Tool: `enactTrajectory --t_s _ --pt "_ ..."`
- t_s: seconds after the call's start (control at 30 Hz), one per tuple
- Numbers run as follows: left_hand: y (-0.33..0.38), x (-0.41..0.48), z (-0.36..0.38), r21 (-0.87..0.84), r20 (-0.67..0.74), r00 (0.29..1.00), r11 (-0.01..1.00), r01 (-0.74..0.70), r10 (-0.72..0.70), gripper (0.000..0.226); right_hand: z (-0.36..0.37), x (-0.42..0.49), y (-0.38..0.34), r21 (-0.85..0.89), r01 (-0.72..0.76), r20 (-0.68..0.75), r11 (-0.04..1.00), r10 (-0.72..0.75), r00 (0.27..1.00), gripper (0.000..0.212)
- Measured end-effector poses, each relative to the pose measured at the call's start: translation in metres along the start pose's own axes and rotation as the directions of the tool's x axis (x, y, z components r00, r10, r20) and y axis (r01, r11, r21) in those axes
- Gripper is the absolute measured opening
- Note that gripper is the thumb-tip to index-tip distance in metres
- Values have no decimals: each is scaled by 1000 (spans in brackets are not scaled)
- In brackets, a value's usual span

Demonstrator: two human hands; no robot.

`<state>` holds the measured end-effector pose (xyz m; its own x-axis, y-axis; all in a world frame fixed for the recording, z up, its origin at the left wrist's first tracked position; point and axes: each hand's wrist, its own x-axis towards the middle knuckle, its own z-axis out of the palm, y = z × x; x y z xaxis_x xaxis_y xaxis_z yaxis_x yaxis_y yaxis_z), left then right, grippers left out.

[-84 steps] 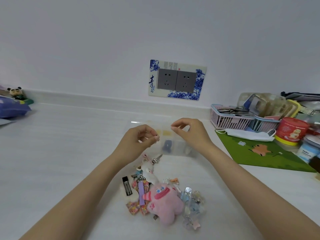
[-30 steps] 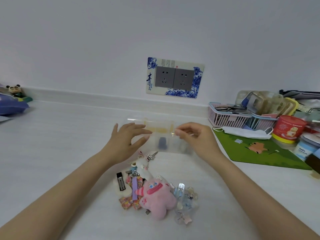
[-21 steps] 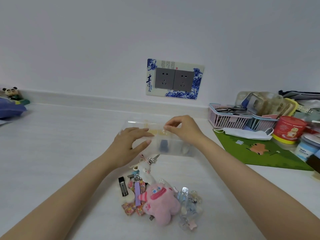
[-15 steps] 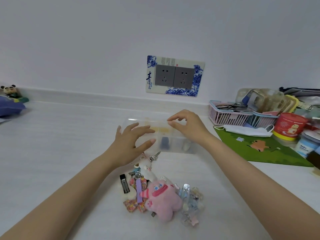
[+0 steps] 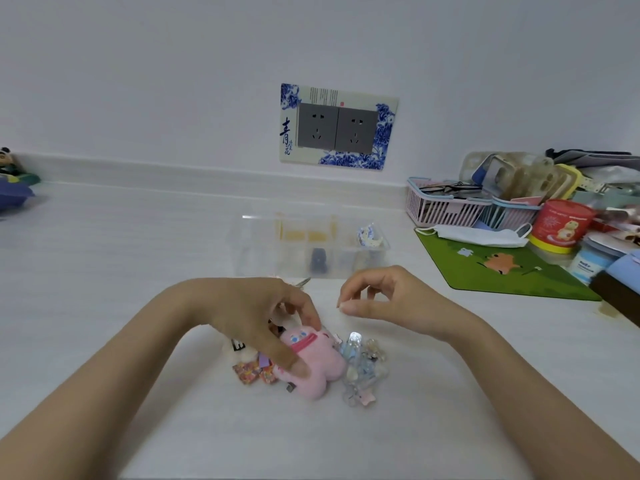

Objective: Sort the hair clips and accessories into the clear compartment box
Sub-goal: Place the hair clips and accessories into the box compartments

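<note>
The clear compartment box (image 5: 263, 251) lies on the white counter beyond my hands, with yellow pieces, a dark piece and a blue-white patterned piece (image 5: 370, 235) in its cells. In front of it is a pile: a pink plush charm (image 5: 318, 365), clear and blue hair clips (image 5: 360, 368), a floral bow (image 5: 252, 372) and a black clip (image 5: 239, 345). My left hand (image 5: 263, 317) pinches the pink plush between thumb and fingers and hides part of the pile. My right hand (image 5: 388, 299) hovers just right of it, fingers loosely curled, holding nothing.
A green mat (image 5: 502, 271) lies at the right with a white face mask (image 5: 478, 235), a pink basket (image 5: 440, 206), a red tub (image 5: 561, 223) and more clutter behind. A wall socket (image 5: 337, 128) is above the box. A purple item sits at the far left edge.
Both hands have left the clear box and dropped toward the pile. My left hand has closed on the pink plush. My right hand now hangs empty beside it.
</note>
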<state>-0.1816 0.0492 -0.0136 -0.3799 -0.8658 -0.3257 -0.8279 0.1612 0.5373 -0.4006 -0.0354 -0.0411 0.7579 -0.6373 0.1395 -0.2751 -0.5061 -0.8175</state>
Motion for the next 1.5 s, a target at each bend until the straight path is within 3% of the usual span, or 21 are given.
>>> enactTrajectory --t_s 0.17,0.23,0.3,0.5,0.6,0.73,0.83,0.9,1.0,1.13,1.27,1.5 --pt "-5 6 4 -47 14 998 997 -55 56 43 9 -3 -1 -55 -23 88 998 28 996 16" --pt "-6 7 3 -126 -41 997 990 -66 61 40 11 -2 -1 -51 -14 81 999 18 997 19" --pt "-6 7 0 -128 -184 978 984 -121 97 43 14 0 -2 27 5 50 1000 -6 999 19" --pt "-17 7 -24 -221 -557 823 937 -272 108 56 16 32 -29 277 78 -151 958 -37 988 21" --pt "-23 1 -37 -164 -657 744 941 -297 121 54 14 57 -44 260 79 -180 962 -32 983 22" --pt "-46 -3 -48 -85 -773 623 952 -294 123 62 24 90 -56 263 79 -174 961 -34 984 39" --pt "-68 -1 -47 -129 -825 559 934 -333 85 74 36 110 -60 164 97 -160 982 -71 985 52" --pt "-84 1 -43 -180 -843 537 928 -326 25 79 39 124 -59 139 92 -214 986 -61 975 46" --pt "-107 3 -38 -228 -820 566 957 -180 -89 88 41 145 -53 212 25 -342 977 51 938 38" --pt "-114 6 -31 -190 -759 648 972 -138 -56 88 50 162 -48 229 2 -369 973 85 926 42" --pt "-114 7 -28 -138 -741 671 981 -138 -9 83 59 169 -38 56 -82 -345 995 96 934 45" --pt "-112 11 -25 -107 -725 688 983 -148 24 74 52 163 -43 -208 -86 -385 974 -1 923 41"
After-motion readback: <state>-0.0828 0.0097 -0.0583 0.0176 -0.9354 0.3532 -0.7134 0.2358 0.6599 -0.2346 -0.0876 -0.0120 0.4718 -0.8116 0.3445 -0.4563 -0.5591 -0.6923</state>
